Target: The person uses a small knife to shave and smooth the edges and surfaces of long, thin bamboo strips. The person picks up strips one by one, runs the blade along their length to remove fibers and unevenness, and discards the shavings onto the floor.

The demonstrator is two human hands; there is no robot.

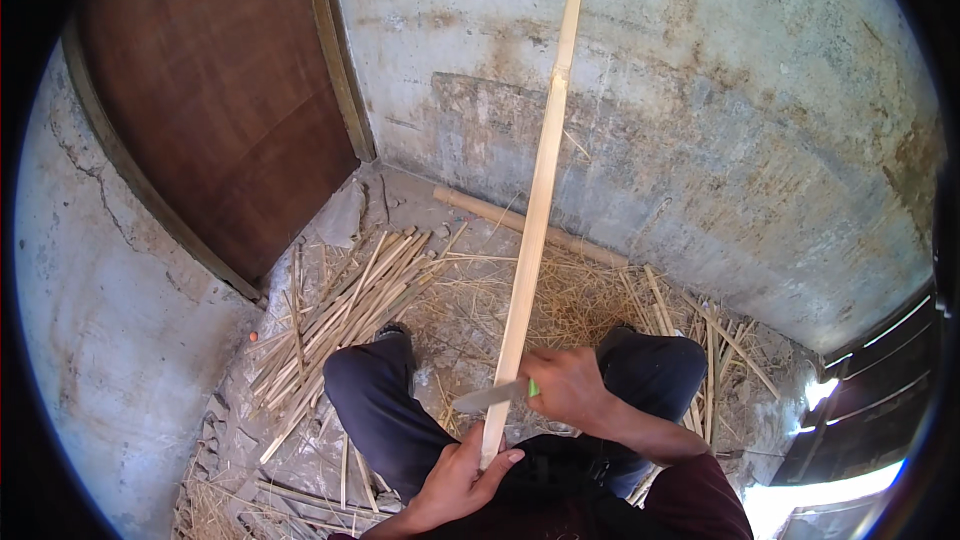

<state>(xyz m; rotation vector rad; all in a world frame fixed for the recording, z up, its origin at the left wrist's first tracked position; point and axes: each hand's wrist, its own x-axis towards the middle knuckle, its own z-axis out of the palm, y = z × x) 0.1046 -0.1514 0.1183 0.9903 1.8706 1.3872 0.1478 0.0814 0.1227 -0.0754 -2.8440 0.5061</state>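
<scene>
A long, pale split bamboo strip [537, 220] slants up and away from my lap toward the wall, with a node ring partway along it. My left hand [462, 475] is closed around its near end, thumb along the right side. In my right hand [568, 388] is a knife [490, 396] with a green handle, fingers wrapped round the grip. Its broad grey blade lies across the strip a little beyond my left hand, the tip pointing left. How deep the edge sits in the bamboo cannot be seen.
A pile of split bamboo sticks [345, 305] lies left of my knees, with more sticks [712, 350] at the right. A bamboo pole [490, 210] rests along the base of the stained wall [720, 140]. Shavings [570, 310] litter the floor. A brown door [215, 80] stands at the left.
</scene>
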